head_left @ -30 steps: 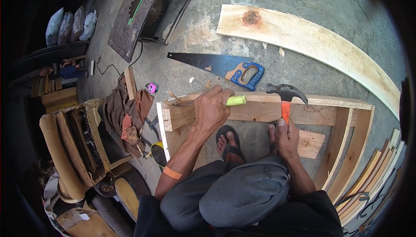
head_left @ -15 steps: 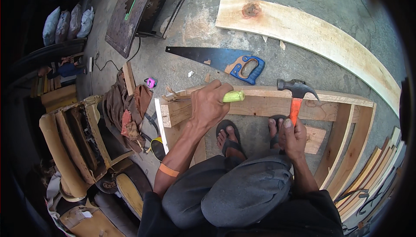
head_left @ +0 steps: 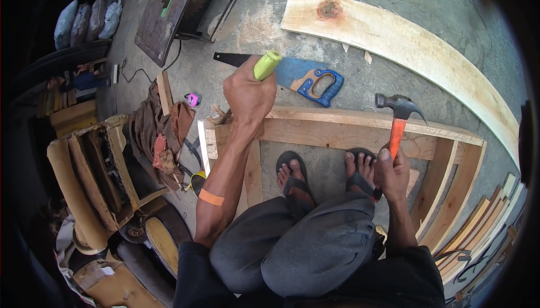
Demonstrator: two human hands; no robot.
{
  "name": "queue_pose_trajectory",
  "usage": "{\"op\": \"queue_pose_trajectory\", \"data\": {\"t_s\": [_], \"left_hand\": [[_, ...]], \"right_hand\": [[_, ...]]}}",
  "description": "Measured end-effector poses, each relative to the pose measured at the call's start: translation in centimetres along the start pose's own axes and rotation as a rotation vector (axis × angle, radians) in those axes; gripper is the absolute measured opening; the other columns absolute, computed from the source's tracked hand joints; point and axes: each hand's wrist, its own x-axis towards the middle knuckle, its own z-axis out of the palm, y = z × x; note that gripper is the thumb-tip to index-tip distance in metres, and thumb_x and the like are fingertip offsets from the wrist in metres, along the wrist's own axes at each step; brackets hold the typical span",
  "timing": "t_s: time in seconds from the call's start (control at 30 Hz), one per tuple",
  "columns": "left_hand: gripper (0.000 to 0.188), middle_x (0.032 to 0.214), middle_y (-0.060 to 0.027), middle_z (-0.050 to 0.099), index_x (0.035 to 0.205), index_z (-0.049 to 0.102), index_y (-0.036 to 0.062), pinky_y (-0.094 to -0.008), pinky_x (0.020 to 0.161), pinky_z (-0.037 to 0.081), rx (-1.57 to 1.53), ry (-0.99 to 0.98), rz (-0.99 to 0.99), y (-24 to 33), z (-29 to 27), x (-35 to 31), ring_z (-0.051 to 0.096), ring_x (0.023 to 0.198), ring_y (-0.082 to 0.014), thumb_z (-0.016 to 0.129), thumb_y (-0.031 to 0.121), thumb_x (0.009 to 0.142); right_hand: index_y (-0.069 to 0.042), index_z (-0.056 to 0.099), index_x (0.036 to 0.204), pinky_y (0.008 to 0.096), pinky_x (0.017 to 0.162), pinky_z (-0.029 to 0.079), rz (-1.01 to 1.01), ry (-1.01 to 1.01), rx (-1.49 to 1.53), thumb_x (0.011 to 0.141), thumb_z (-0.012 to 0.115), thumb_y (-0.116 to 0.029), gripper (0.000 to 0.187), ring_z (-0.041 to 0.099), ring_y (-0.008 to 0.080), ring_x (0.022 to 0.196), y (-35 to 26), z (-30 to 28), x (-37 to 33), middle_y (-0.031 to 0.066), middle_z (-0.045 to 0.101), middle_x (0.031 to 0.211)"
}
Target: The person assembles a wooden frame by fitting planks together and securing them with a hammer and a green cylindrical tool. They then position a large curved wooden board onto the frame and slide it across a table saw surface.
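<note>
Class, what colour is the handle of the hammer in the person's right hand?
The hammer handle is orange, with a dark metal head, held in the right hand; it shows best in the head view.

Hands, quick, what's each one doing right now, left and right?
Left hand: closed around a green-handled tool, raised above the wooden frame.
Right hand: closed on the orange handle of a hammer.
</note>
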Motion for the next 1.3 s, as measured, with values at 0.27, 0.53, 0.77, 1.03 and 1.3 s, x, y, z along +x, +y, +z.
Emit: {"op": "queue_pose_trajectory", "data": {"t_s": [0.27,0.53,0.77,1.03,1.3], "left_hand": [[0.022,0.074,-0.0013,0.055,0.085,0.065,0.0157,-0.0352,0.052,0.049,0.156,-0.435,0.664,0.0,0.5,-10.6,0.063,0.064,-0.0201,0.073,0.009,0.066],[0.026,0.073,-0.0047,0.054,0.083,0.063,0.0132,-0.0408,0.053,0.048,0.170,-0.406,0.491,-0.9,1.2,-8.0,0.063,0.066,-0.0251,0.075,0.006,0.061],[0.028,0.072,-0.0040,0.054,0.087,0.067,0.0152,-0.0401,0.051,0.048,0.185,-0.399,0.436,-1.3,1.4,-7.0,0.063,0.062,-0.0247,0.075,0.005,0.062],[0.025,0.074,-0.0057,0.055,0.088,0.066,0.0139,-0.0421,0.053,0.049,0.167,-0.575,0.505,-2.6,0.4,-8.2,0.065,0.064,-0.0268,0.075,0.007,0.065],[0.028,0.076,-0.0080,0.057,0.090,0.068,0.0131,-0.0451,0.053,0.049,0.226,-0.414,0.365,-2.7,1.9,-7.5,0.065,0.063,-0.0305,0.076,0.006,0.064]], "right_hand": [[-0.004,0.054,0.092,0.0209,0.055,0.042,0.100,-0.045,-0.068,0.105,0.060,-0.031,0.031,0.049,0.0040,0.056,0.0,0.4,0.5,-0.0004,0.054,0.062],[-0.002,0.057,0.094,0.0221,0.055,0.043,0.039,-0.092,-0.033,0.106,0.058,-0.029,0.029,0.053,0.0060,0.058,-0.6,1.3,-0.2,0.0044,0.063,0.067],[-0.003,0.056,0.092,0.0202,0.042,0.034,0.075,-0.041,-0.012,0.105,0.060,-0.033,0.032,0.045,0.0024,0.048,-0.4,0.6,-0.9,0.0010,0.061,0.064],[-0.003,0.058,0.093,0.0210,0.050,0.039,0.057,-0.092,-0.028,0.104,0.061,-0.034,0.033,0.046,0.0023,0.053,-0.3,1.2,-0.8,0.0009,0.062,0.067],[-0.004,0.055,0.092,0.0213,0.051,0.039,-0.027,-0.072,-0.016,0.105,0.058,-0.037,0.035,0.045,0.0025,0.053,-1.5,1.8,-0.4,-0.0003,0.056,0.063]]}}
